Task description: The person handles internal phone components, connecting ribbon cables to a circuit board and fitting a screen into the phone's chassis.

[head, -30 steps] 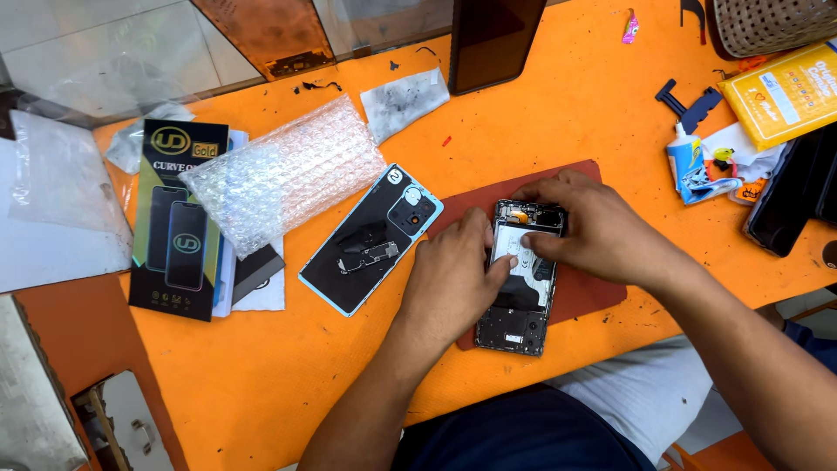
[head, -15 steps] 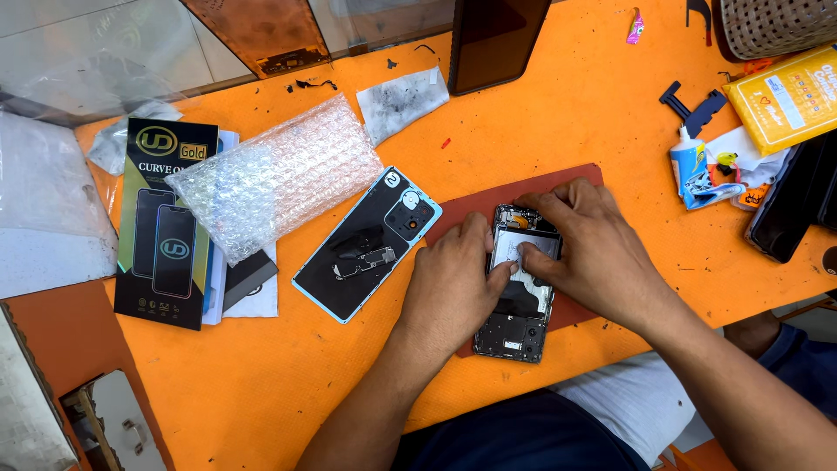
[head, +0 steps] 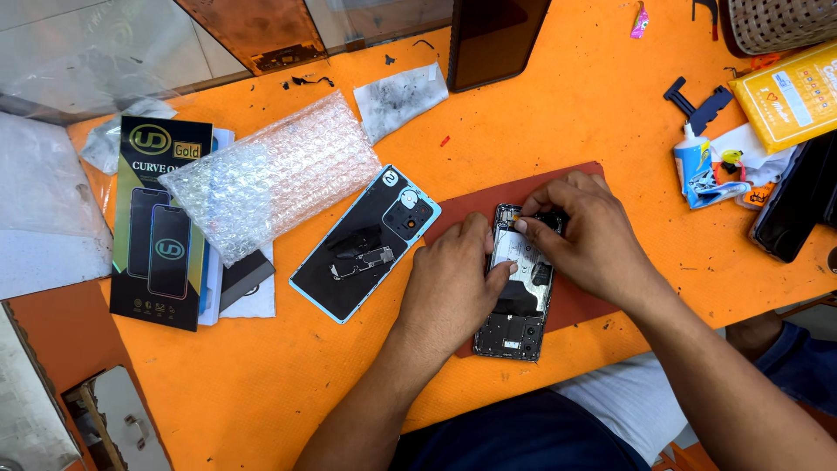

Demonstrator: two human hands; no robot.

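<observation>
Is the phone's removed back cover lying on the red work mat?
No, the back cover lies inside-up on the bare orange table, left of the red mat that holds the opened phone.

Your orange counter (head: 610, 113) carries a red mat (head: 488, 205) at centre, a phone back cover (head: 366, 244) at nine o'clock beside it, bubble wrap (head: 270, 174) and a black screen-protector box (head: 161, 222) toward ten, a glue bottle (head: 695, 166) at two.
</observation>
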